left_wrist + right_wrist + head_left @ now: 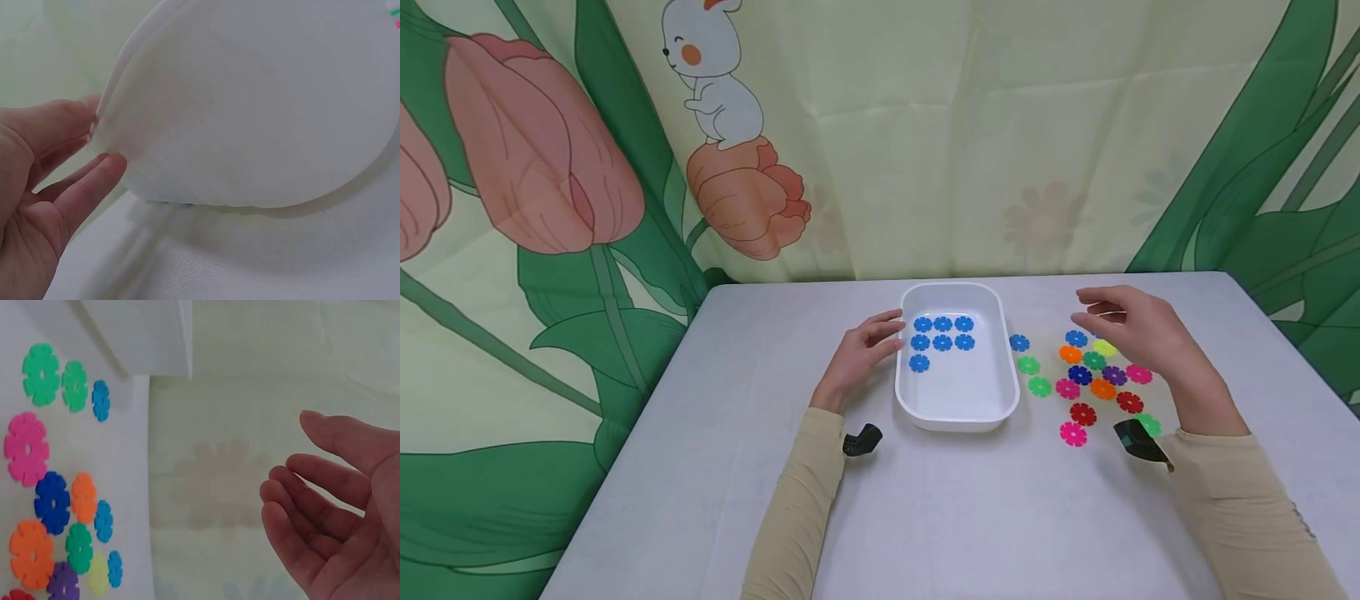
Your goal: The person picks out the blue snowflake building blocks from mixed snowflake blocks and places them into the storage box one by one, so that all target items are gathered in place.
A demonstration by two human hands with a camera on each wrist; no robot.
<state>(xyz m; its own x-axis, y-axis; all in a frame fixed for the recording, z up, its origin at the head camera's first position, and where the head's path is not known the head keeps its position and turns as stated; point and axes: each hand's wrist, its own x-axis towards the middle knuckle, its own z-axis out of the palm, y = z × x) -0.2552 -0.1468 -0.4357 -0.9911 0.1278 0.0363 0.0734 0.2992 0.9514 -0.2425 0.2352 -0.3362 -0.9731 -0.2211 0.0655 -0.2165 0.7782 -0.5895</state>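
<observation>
A white tray (pixel 956 408) holds several blue flower-shaped discs (pixel 942 342), lined up as two rows of three with one below at the left. My left hand (pixel 868 346) rests its fingertips on the tray's left rim, fingers loosely bent; in the left wrist view, the fingertips (pixel 115 164) lie against the outer wall. My right hand (pixel 1138 325) hovers over the far side of the loose discs, its fingers relaxed. Nothing shows between its thumb and fingers (pixel 287 531) in the right wrist view. It partly hides a blue disc and a yellow disc (pixel 1105 348).
Loose flower discs in several colours lie right of the tray, among them orange (pixel 1102 389), red (pixel 1082 414) and pink (pixel 1072 434). One blue disc (pixel 1019 342) sits close to the tray's right wall. A printed curtain (pixel 925 183) hangs behind the white table (pixel 955 517).
</observation>
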